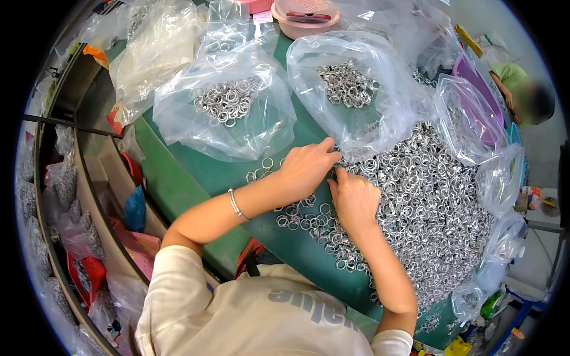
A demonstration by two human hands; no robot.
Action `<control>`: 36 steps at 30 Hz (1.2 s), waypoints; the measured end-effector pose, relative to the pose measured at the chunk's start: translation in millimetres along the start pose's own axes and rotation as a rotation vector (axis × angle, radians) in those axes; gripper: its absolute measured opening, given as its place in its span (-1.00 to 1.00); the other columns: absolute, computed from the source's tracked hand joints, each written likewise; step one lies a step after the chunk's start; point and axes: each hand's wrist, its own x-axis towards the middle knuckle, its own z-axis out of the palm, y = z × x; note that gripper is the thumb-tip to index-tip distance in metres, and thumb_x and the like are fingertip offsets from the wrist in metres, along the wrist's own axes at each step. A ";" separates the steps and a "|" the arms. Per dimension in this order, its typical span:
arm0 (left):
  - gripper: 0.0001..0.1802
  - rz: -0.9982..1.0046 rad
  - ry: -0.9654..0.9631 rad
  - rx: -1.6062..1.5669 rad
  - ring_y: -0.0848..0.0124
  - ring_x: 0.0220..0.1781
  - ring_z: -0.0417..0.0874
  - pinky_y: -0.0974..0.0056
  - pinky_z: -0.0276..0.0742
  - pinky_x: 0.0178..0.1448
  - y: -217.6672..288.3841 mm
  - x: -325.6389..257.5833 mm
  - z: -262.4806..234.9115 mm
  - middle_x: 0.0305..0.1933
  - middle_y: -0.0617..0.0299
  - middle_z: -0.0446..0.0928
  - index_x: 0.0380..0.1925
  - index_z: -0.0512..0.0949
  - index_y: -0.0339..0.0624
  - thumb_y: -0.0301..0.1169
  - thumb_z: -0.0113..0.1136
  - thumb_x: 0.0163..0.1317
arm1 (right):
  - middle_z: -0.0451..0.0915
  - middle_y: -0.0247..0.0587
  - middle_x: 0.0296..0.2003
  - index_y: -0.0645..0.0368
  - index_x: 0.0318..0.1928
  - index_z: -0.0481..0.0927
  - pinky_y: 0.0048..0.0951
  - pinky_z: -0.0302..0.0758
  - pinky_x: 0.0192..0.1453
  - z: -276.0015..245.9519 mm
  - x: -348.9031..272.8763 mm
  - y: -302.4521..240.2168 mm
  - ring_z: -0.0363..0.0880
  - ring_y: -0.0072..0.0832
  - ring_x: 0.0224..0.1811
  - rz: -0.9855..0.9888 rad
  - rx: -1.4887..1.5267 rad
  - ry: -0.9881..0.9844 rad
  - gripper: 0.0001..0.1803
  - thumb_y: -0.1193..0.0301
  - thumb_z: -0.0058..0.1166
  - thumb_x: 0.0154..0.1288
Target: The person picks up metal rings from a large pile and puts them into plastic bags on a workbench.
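Note:
Silver-coloured metal rings lie in a large heap on the green tabletop, spreading from its middle to the right. My left hand is at the heap's upper left edge, fingers curled together towards the tips of my right hand. My right hand lies just right of it, index finger bent forward and thumb beside it. Whatever is between the fingertips is too small to tell. Loose rings are scattered below my left wrist. Just beyond my hands stands an open clear plastic bag with rings inside.
A second clear bag of rings stands at the far left. More clear bags line the right edge, near a purple basin. A pink basket holding a phone stands at the back. Shelves with bagged goods run along the left. Another person is at the right.

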 end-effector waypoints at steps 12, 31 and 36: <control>-0.80 -0.475 -0.379 -2.021 0.60 -0.49 0.35 0.63 0.12 -0.68 -8.6 -41.0 -29.0 -0.27 0.18 0.39 -0.16 0.42 -0.19 -0.45 0.10 0.20 | 0.55 -0.13 -0.64 0.15 -0.26 0.57 -0.28 0.41 -0.54 -28.6 -25.5 18.4 0.54 -0.19 -0.62 0.172 0.185 -0.067 -0.80 0.38 0.20 0.08; -0.68 -0.687 -0.484 -1.631 0.57 -0.66 0.40 0.52 0.11 -0.72 39.9 -51.8 -11.0 -0.54 0.32 0.45 -0.37 0.54 -0.21 -0.15 0.07 0.28 | 0.38 -0.46 -0.74 0.17 -0.26 0.61 -0.60 0.23 -0.58 -45.5 -40.2 9.8 0.26 -0.73 -0.68 0.255 0.990 -0.215 -0.79 0.55 0.24 0.02; -0.72 -0.801 -0.297 -1.875 0.52 -0.61 0.50 0.56 0.17 -0.74 32.7 -80.7 -19.0 -0.31 0.08 0.55 -0.48 0.50 -0.16 -0.22 0.04 0.30 | 0.43 -0.27 -0.71 0.14 -0.12 0.57 -0.41 0.30 -0.58 -33.4 -21.0 18.6 0.39 -0.48 -0.70 0.233 0.650 -0.088 -0.75 0.47 0.13 0.14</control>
